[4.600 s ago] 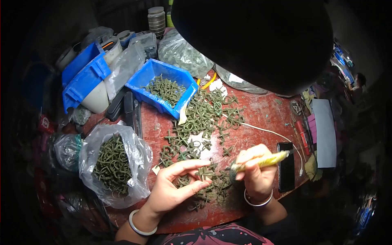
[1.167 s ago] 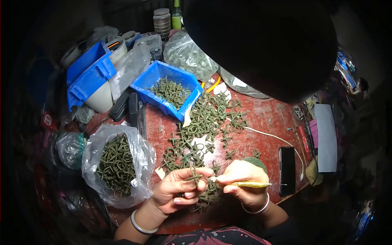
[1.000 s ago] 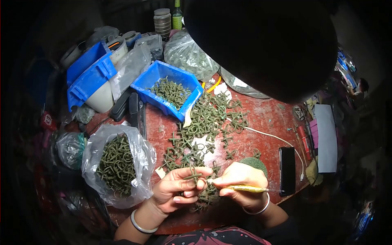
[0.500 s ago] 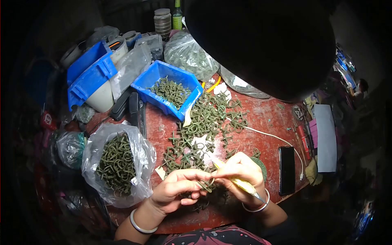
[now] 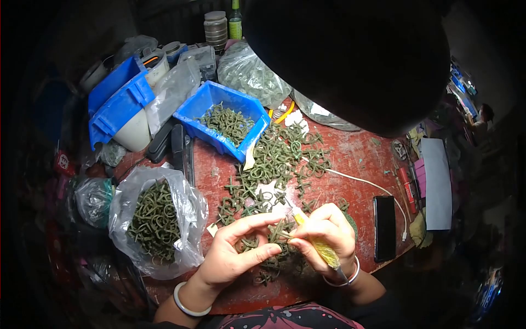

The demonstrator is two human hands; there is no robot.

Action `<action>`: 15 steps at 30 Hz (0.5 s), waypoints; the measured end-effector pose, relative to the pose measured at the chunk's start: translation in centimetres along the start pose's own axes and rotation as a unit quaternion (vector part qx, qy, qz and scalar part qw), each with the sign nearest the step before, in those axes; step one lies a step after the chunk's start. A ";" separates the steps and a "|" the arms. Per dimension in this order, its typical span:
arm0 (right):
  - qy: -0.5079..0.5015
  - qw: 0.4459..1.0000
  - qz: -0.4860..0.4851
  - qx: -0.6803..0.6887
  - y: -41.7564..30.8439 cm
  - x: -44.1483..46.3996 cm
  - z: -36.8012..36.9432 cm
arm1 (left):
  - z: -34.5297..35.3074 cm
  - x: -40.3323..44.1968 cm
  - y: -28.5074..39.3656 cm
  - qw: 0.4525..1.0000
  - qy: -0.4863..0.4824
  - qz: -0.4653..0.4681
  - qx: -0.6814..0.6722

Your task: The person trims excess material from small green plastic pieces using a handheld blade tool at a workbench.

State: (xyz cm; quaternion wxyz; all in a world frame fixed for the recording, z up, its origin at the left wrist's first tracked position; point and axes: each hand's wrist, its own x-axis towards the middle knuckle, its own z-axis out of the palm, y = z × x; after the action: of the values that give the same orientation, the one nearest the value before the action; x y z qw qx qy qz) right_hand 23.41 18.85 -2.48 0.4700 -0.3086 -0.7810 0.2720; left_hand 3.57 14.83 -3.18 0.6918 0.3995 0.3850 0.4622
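Note:
My right hand [image 5: 331, 236] is closed around a yellow-handled tool [image 5: 324, 251]. A thin metal tip sticks out at its front end, and bare metal shows at the rear. The right thumb and forefinger also seem to pinch a small green ring-like piece [image 5: 280, 232]. Around that piece, my left hand [image 5: 236, 248] has its thumb and forefinger spread apart, with a gap between them. Whether its other fingers touch anything is hidden. Many similar green pieces [image 5: 274, 159] lie heaped on the red table [image 5: 356, 159], just beyond and beneath both hands.
More green pieces fill a clear plastic bag [image 5: 192, 192] at left and a blue bin [image 5: 189, 107] behind. A black phone [image 5: 385, 229], a white cable [image 5: 368, 183] and a red marker [image 5: 406, 186] lie at right. A large dark shape [image 5: 356, 60] blocks the upper view.
My left thumb and fingers have come apart from their pinch on the green piece. My right hand, with the tool, has shifted slightly and turned. The view has moved a little.

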 end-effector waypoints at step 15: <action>0.046 0.969 0.103 0.219 0.5 -1.1 -0.8 | 0.4 -0.4 0.6 0.999 0.041 0.007 -0.023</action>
State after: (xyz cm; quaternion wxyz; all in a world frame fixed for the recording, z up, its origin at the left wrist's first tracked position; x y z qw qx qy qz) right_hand 24.70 18.49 -3.15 0.5310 -0.2895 -0.6438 0.4687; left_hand 3.63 14.52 -2.37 0.6809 0.3671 0.3998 0.4917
